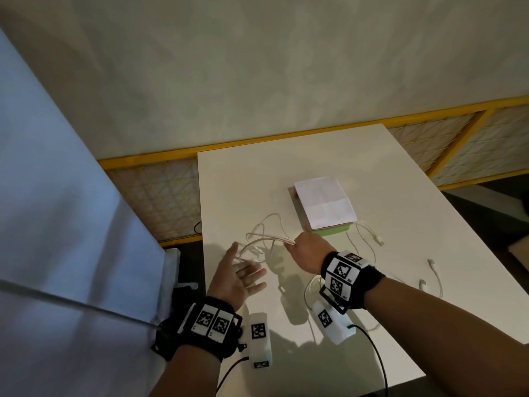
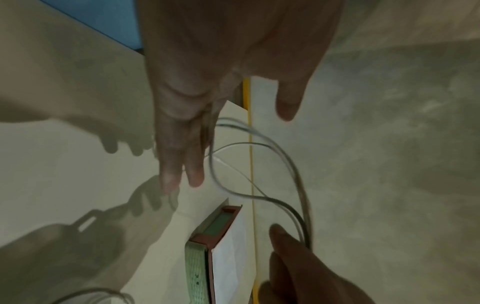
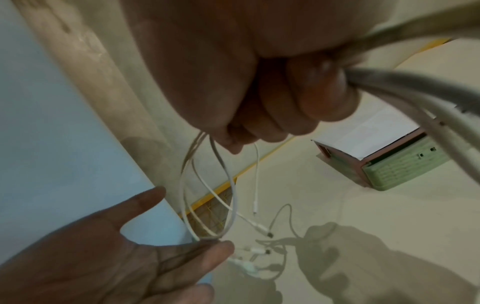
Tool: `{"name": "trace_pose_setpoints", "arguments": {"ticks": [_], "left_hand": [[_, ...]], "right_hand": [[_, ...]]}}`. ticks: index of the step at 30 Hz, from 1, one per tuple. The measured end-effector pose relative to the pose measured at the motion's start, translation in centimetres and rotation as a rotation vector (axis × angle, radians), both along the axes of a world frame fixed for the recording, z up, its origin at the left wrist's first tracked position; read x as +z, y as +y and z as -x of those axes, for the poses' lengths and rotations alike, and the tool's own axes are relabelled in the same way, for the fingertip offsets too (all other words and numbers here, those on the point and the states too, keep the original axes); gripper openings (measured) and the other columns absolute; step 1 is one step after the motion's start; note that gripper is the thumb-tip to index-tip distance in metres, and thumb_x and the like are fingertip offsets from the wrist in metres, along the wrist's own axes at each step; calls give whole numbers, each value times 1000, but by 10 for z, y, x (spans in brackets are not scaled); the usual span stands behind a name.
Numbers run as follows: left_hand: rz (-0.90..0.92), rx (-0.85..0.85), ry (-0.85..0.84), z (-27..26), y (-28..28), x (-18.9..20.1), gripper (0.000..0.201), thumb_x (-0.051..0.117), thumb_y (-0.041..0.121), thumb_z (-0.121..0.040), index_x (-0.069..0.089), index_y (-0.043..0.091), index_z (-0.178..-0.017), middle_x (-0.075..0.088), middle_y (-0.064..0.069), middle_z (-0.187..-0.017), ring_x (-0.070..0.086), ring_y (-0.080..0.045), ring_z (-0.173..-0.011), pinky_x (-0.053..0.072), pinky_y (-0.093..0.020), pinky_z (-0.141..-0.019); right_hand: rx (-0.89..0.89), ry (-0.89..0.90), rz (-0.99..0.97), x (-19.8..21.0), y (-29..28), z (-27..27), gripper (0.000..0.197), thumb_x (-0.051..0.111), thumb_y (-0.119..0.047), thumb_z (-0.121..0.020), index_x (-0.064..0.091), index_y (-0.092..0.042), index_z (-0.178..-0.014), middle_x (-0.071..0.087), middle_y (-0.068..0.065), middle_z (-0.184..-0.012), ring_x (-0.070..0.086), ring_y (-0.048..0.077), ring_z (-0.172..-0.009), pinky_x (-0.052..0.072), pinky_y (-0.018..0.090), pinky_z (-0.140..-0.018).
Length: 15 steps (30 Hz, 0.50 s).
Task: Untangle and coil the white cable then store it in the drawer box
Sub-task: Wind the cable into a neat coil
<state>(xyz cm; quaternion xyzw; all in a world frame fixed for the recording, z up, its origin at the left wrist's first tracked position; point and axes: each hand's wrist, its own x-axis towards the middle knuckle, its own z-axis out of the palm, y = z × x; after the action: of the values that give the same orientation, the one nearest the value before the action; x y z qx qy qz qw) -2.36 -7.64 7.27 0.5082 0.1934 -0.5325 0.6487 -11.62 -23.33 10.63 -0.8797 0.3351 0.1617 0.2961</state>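
right hand (image 1: 307,252) grips thin white cable (image 1: 266,239), tangled loops; left hand (image 1: 240,277) spread wide.

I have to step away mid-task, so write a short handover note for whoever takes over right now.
Right hand: fist closed on a bunch of white cable strands, lifted off the table.
Left hand: open, palm up, fingers straight, beside the hanging loops; no grip yet.
Drawer box: on the table past the right hand, green drawer front looks shut, white paper on top.
More cable and connectors trail across the table right of the box.
Done: strands gathered.
Left: untangle, coil, open the drawer, store the cable.
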Motion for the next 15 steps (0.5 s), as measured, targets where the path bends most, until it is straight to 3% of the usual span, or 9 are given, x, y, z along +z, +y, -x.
{"name": "trace_pose_setpoints", "arguments": {"ticks": [2, 4, 5, 7, 10, 12, 15], "left_hand": [[-23, -45, -3, 3, -2, -2, 80, 53, 55, -87, 43, -15, -126, 61, -24, -102, 68, -31, -89, 51, -49, -81], [-51, -44, 1, 7, -4, -5, 75, 54, 52, -87, 44, -15, -119, 56, -20, -79, 71, -29, -72, 52, -49, -79], [-66, -54, 2, 8, -3, -6, 75, 54, 52, -88, 44, -14, -120, 56, -22, -81, 71, -31, -73, 53, -49, -77], [-75, -141, -23, 11, -3, -5, 73, 49, 57, -89, 49, -11, -118, 63, -26, -106, 68, -33, -90, 54, -48, -76], [-28, -344, -75, 20, -11, 4, 69, 38, 62, -91, 62, 1, -113, 66, -18, -117, 64, -27, -105, 51, -44, -86], [4, -413, -143, 28, -21, 10, 67, 37, 62, -91, 57, 6, -121, 63, -11, -120, 57, -24, -117, 46, -46, -97], [51, -353, -223, 40, -34, 13, 51, 47, 54, -91, 58, 13, -120, 62, -6, -124, 53, -21, -122, 40, -52, -105]], "right_hand": [[16, 21, 21, -1, -2, -3, 44, 32, -34, -98, 55, 2, -89, 36, 1, -61, 58, 34, -87, 36, 31, -67], [14, 43, 29, 2, -2, -4, 43, 32, -32, -99, 57, 2, -97, 52, 9, -72, 58, 34, -90, 37, 31, -68], [12, 35, 29, 2, -2, -3, 42, 30, -29, -99, 57, 3, -103, 60, 15, -87, 59, 34, -93, 37, 32, -68], [4, 10, 28, 2, -2, -2, 40, 28, -24, -100, 55, 3, -112, 61, 22, -107, 60, 36, -99, 39, 33, -68], [48, 46, 86, 1, 2, -1, 38, 32, -26, -98, 58, 1, -104, 62, 21, -108, 60, 36, -99, 44, 35, -72], [65, 56, 103, -1, 9, -1, 36, 36, -29, -95, 57, 0, -100, 63, 21, -108, 61, 36, -98, 42, 33, -70], [135, 73, 141, 2, 25, 0, 34, 37, -29, -93, 58, -3, -97, 64, 20, -105, 62, 36, -93, 42, 33, -68]]}}
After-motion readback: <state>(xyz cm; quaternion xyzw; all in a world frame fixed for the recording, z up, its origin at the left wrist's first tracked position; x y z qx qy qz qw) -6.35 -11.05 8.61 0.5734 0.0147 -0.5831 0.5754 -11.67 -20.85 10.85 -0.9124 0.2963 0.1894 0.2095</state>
